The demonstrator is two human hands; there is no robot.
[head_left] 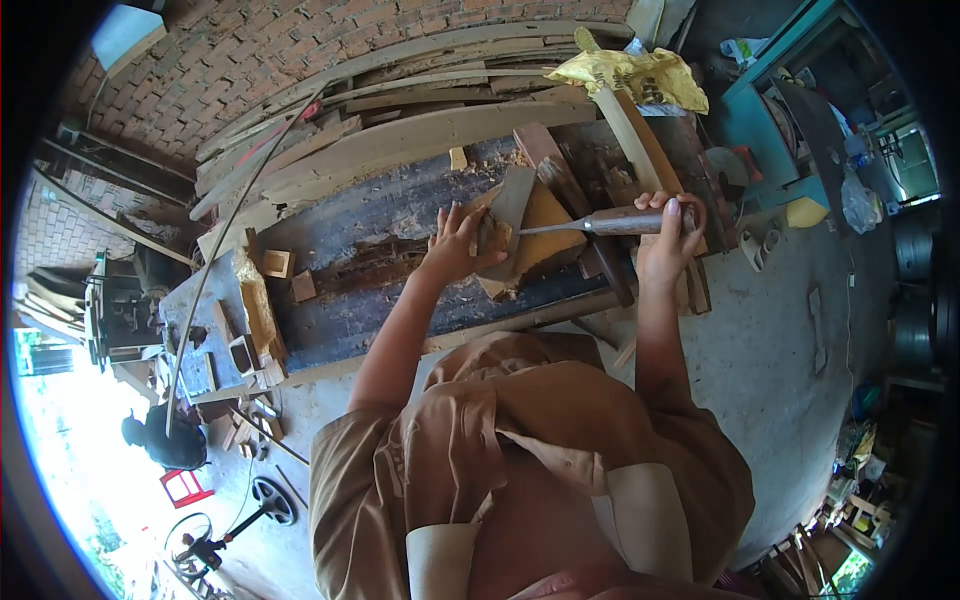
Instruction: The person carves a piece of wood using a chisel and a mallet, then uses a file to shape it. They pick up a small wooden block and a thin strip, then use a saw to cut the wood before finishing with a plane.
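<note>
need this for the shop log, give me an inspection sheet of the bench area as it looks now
surface: dark, worn workbench, wood chips scattered on it
job's things: wood block on the bench; chisel, blade tip at the block
clutter: small offcuts at the bench's left end, planks stacked behind, yellow bag
grips: left hand pressed on the wood block; right hand closed round the chisel handle
cables: thin cable running across the left end of the bench
surroundings: brick wall, teal machine, concrete floor, fan on the floor
</note>
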